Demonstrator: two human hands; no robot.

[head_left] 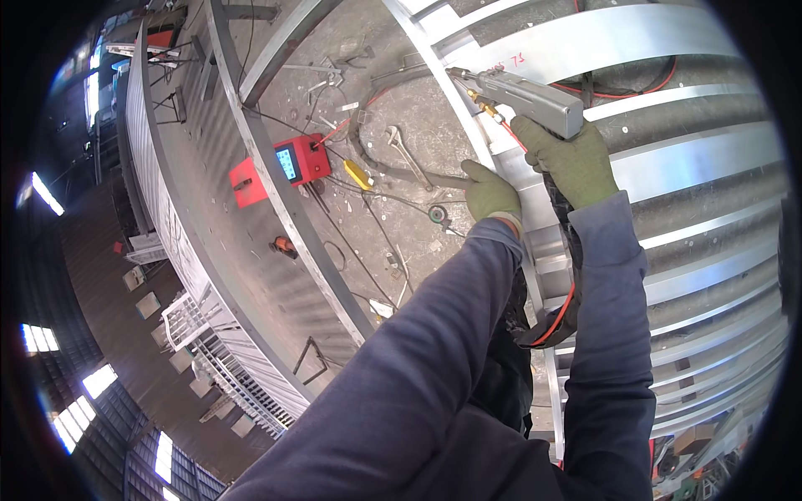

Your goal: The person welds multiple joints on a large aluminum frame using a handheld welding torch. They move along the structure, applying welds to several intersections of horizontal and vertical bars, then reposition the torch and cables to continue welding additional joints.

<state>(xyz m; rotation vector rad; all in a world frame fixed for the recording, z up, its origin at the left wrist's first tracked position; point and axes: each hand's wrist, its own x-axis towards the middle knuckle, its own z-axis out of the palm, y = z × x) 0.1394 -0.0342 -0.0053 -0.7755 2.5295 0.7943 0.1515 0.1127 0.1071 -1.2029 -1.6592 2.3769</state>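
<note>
My right hand (576, 163), in a green work glove, is closed round the handle of a grey, box-shaped welding gun (530, 98). Brass fittings and a narrow nozzle lead from its front to the silver metal frame (434, 71), near the upper rail. A dark sheathed hose with a red line (561, 321) hangs below the gun, beside my right forearm. My left hand (493, 196), gloved alike, is at the frame's left edge with the thumb sticking out. A grey hose (401, 173) on the floor runs up to that hand; its fingers are hidden, so whether it grips hose or frame is unclear.
On the floor left of the frame lie an adjustable wrench (409, 157), a yellow handheld piece (358, 175), a tape roll (438, 215) and loose cables. A red machine with a screen (284, 169) stands behind a long metal beam (292, 200). More slatted frames (225, 367) stand farther left.
</note>
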